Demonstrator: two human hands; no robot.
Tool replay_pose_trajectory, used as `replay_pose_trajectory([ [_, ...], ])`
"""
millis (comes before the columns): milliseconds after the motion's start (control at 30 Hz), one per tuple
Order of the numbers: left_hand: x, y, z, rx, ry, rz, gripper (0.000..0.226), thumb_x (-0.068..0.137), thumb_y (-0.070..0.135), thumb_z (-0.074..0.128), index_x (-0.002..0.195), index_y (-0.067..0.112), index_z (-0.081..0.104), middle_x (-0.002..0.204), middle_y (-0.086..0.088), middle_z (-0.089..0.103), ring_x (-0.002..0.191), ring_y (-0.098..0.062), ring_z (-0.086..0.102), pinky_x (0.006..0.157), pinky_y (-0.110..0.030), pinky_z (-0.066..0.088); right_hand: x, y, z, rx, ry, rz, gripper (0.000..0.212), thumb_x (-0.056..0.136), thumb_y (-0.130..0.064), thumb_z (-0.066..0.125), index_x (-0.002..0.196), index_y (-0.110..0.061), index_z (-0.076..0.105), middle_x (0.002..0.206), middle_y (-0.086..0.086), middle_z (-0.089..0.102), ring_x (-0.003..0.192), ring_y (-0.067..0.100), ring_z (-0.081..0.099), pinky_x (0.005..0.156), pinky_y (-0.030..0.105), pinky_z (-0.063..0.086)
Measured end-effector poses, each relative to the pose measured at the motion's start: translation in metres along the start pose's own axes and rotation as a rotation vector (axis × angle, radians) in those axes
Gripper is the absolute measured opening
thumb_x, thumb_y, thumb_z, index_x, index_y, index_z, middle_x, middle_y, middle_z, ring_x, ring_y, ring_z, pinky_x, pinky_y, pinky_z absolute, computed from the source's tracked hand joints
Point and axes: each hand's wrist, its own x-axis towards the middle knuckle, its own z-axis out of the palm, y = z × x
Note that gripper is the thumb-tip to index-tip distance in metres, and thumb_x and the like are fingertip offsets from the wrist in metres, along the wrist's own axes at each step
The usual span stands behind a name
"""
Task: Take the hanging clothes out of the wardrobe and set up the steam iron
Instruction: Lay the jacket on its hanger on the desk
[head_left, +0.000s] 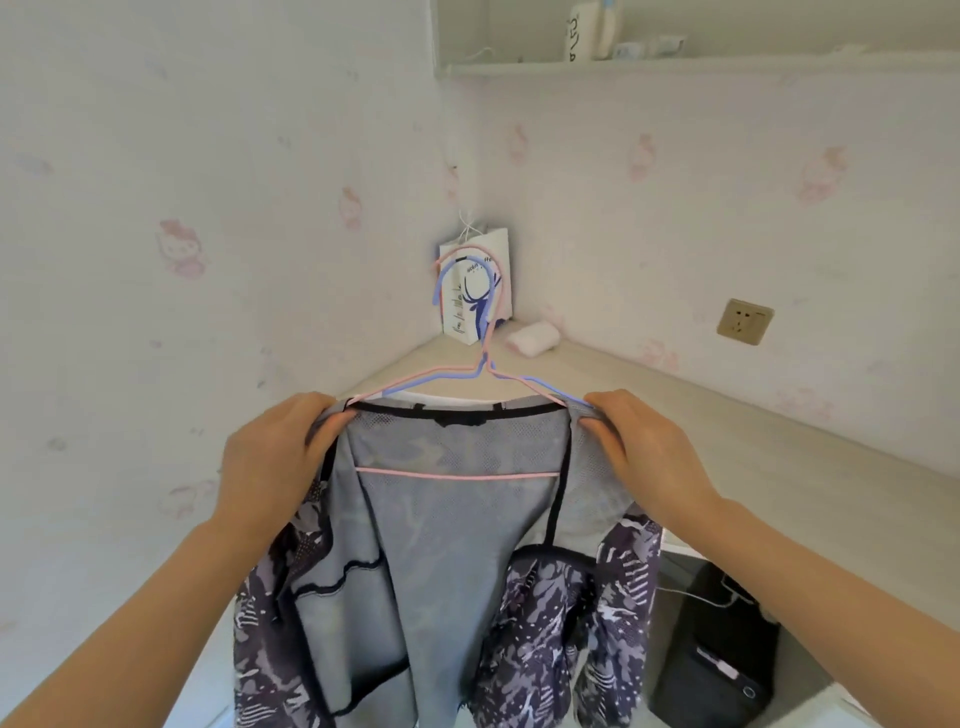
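Observation:
A grey mesh-lined jacket (447, 561) with a dark purple patterned outside hangs open in front of me, over the corner desk. It sits on a pink wire hanger (457, 475) and a blue wire hanger (524, 382), their hooks rising together in front of the paper bag. My left hand (275, 462) grips the jacket's left shoulder at the hanger end. My right hand (644, 457) grips the right shoulder the same way. A white garment edge shows just behind the collar. No steam iron is in view.
A light wooden corner desk (753, 447) runs along the pink-patterned walls. A white paper bag (475, 291) and a pale pink roll (532, 338) stand in the corner. A wall socket (744, 321) is at right. A black box (717, 649) sits below the desk. A shelf (675, 62) hangs above.

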Motion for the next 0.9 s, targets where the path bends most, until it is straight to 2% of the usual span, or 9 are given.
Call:
replay_pose_trajectory([
  [200,0.056,-0.043,0.039,-0.004,0.004,-0.044,0.031,0.092,0.045,0.045,0.084,0.02,0.06,0.072,0.005,0.057,0.068,-0.02,0.055,0.054,-0.035,0.046,0.068,-0.001,0.04,-0.021,0.036,0.045,0.027,0.096,-0.035,0.044,0.111,-0.017,0.059,0.097,0.001,0.061,0.083,0.024,0.06,0.064,0.041,0.051],
  [433,0.099,-0.076,0.091,-0.021,-0.04,-0.111,0.028,0.093,0.044,0.047,0.084,0.02,0.058,0.073,0.006,0.053,0.071,-0.02,0.054,0.057,-0.036,0.047,0.131,0.018,0.08,-0.038,0.003,0.085,0.023,0.096,-0.036,0.047,0.104,-0.018,0.059,0.094,0.001,0.061,0.084,0.024,0.059,0.065,0.04,0.049],
  [700,0.161,-0.113,0.171,-0.019,-0.084,-0.161,0.029,0.094,0.042,0.047,0.081,0.018,0.056,0.075,0.004,0.055,0.075,-0.019,0.052,0.059,-0.036,0.043,0.223,0.072,0.148,-0.006,-0.047,0.092,0.021,0.095,-0.035,0.047,0.101,-0.018,0.058,0.091,0.001,0.06,0.081,0.025,0.059,0.067,0.044,0.049],
  [900,0.221,-0.145,0.254,0.025,-0.209,-0.229,0.032,0.095,0.044,0.044,0.08,0.017,0.052,0.077,0.0,0.055,0.078,-0.024,0.052,0.063,-0.042,0.046,0.303,0.122,0.216,0.102,-0.118,0.18,0.014,0.097,-0.029,0.048,0.097,-0.017,0.056,0.088,0.001,0.056,0.079,0.023,0.054,0.068,0.042,0.047],
])
